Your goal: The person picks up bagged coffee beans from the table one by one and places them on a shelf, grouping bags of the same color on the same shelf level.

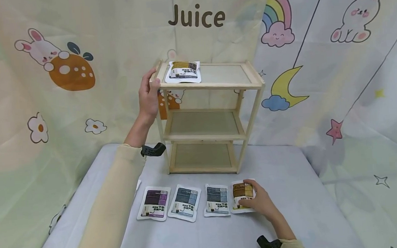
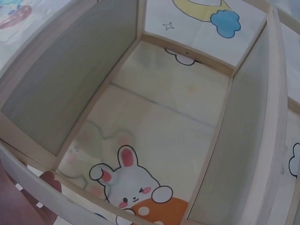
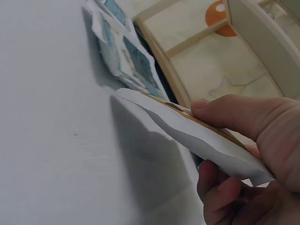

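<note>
My left hand (image 1: 149,98) grips the upper left end of a three-tier wooden shelf (image 1: 204,138). In the left wrist view, fingers (image 2: 49,180) show behind the shelf's rail at the lower left corner. My right hand (image 1: 260,199) pinches a brown-and-white pouch (image 1: 242,190), the rightmost in a row before the shelf. The right wrist view has the thumb on the pouch's (image 3: 187,131) printed face and the other fingers beneath, with the pouch tilted and its shadow on the table. A similar brown pouch (image 1: 183,72) lies on the top tier, close to my left hand.
Left of the held pouch lie two blue-grey pouches (image 1: 217,200) and a purple one (image 1: 154,204) on the white-covered table (image 1: 200,243). Something white (image 1: 138,185) peeks out beside my left sleeve. A printed curtain (image 1: 120,48) hangs close behind the shelf.
</note>
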`<state>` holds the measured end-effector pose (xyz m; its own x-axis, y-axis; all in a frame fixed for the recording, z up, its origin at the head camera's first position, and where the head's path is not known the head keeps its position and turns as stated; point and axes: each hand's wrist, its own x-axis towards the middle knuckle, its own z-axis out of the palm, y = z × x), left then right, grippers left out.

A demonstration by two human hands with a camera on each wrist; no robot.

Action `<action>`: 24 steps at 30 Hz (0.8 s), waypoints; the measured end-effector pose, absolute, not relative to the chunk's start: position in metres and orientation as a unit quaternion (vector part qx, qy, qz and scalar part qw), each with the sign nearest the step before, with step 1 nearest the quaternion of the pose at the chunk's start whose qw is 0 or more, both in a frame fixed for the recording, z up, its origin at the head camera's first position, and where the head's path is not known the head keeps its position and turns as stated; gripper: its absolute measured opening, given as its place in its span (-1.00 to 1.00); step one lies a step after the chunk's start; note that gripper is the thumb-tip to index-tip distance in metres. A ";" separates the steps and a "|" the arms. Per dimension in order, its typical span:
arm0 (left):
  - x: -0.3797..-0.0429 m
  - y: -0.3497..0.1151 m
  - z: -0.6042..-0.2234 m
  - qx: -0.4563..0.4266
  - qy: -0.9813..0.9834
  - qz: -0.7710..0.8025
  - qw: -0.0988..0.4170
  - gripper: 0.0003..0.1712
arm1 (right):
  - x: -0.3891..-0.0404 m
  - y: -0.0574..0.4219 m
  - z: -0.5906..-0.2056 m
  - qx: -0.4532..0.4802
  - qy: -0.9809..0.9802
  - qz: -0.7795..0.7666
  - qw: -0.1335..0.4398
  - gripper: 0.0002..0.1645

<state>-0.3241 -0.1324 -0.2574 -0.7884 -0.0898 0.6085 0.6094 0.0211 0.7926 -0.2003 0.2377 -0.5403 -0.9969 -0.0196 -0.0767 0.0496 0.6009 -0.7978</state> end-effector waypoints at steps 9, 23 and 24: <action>-0.347 -0.136 -0.270 -0.201 -0.665 -0.668 0.268 -0.36 | -0.199 0.248 -0.511 0.000 0.893 -0.450 0.034 0.02; -0.355 -0.137 -0.277 -0.195 -0.665 -0.664 0.280 -0.36 | -0.193 0.258 -0.451 -0.040 0.884 -0.466 0.002 -0.01; -0.355 -0.137 -0.277 -0.195 -0.664 -0.665 0.281 -0.36 | -0.192 0.258 -0.446 -0.045 0.881 -0.471 -0.001 -0.02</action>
<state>-0.3545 -0.1372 -0.2768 -0.7656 -0.1149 0.6330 0.6331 0.0402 0.7730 -0.1921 0.2585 -0.4456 -0.9959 -0.0782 0.0445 -0.0804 0.5514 -0.8303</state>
